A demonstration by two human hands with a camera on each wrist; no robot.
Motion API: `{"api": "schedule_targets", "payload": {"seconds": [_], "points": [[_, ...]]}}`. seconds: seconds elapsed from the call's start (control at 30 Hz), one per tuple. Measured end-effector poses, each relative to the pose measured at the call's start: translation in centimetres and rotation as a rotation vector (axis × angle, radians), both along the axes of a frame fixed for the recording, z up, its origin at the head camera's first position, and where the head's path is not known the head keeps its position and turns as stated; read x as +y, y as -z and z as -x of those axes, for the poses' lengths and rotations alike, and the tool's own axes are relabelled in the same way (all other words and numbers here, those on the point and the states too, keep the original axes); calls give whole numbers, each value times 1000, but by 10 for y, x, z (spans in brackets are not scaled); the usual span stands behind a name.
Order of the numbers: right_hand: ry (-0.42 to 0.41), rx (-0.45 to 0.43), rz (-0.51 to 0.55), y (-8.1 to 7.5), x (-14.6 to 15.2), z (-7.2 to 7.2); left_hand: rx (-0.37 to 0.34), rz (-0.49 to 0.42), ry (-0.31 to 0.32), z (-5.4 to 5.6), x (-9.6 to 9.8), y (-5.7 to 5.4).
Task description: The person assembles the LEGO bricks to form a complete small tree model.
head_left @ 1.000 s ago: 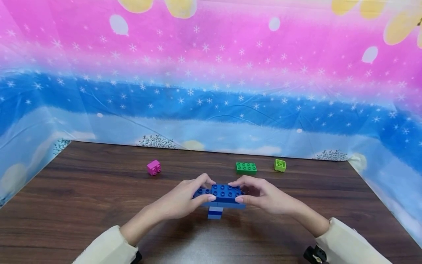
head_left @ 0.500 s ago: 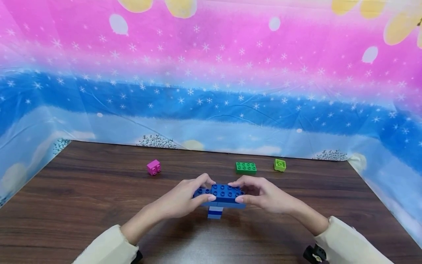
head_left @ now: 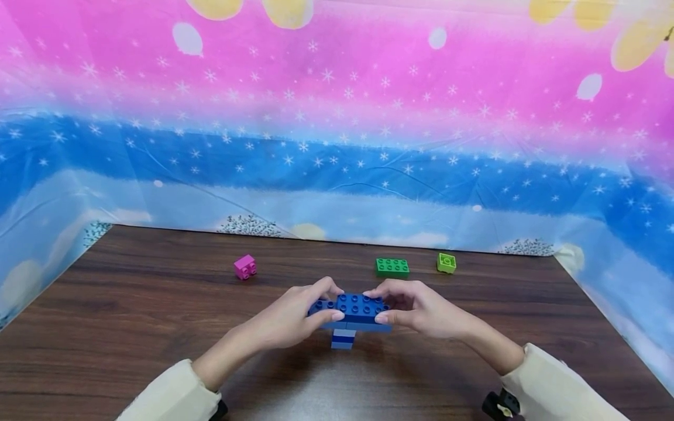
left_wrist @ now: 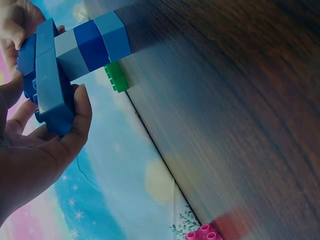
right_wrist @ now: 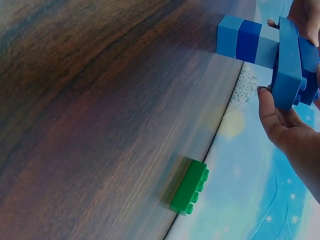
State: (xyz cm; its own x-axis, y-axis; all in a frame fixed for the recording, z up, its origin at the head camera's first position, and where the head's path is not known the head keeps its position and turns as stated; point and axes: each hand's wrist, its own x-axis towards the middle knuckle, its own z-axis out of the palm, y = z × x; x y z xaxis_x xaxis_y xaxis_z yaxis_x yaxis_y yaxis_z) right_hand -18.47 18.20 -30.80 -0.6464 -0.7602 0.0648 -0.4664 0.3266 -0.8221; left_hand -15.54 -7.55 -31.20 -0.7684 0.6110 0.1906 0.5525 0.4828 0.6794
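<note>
A T-shaped build of blue toy building bricks stands on the table in front of me. Its narrow column (left_wrist: 90,47) stacks a pale blue-grey, a dark blue and a mid-blue brick. Across the column's top runs a wider mid-blue layer (right_wrist: 286,65), made of two bricks end to end. A studded dark blue brick (head_left: 362,307) sits on that layer, toward the right. My left hand (head_left: 297,313) grips the left part of the top, thumb in front and fingers behind. From the right, my right hand (head_left: 426,313) holds the other end the same way.
Behind the hands lie three loose bricks: a pink one (head_left: 245,267) on its side at left, a green one (head_left: 392,268) studs up, and a lime one (head_left: 446,263) showing its hollow underside. A patterned cloth (head_left: 337,175) hangs along the back and sides of the wooden table (head_left: 131,304).
</note>
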Motion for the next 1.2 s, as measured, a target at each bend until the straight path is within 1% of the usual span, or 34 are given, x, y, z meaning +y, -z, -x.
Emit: {"api": "schedule_targets", "payload": {"seconds": [0.27, 0.6, 0.9, 1.2], "points": [[8, 17, -18, -2, -1, 0, 12, 0, 3, 0, -1, 0], [18, 13, 8, -3, -2, -3, 31, -16, 14, 0, -1, 0], [18, 32, -6, -3, -3, -1, 14, -28, 14, -1, -1, -1], [27, 22, -30, -5, -2, 0, -2, -19, 11, 0, -1, -1]]}}
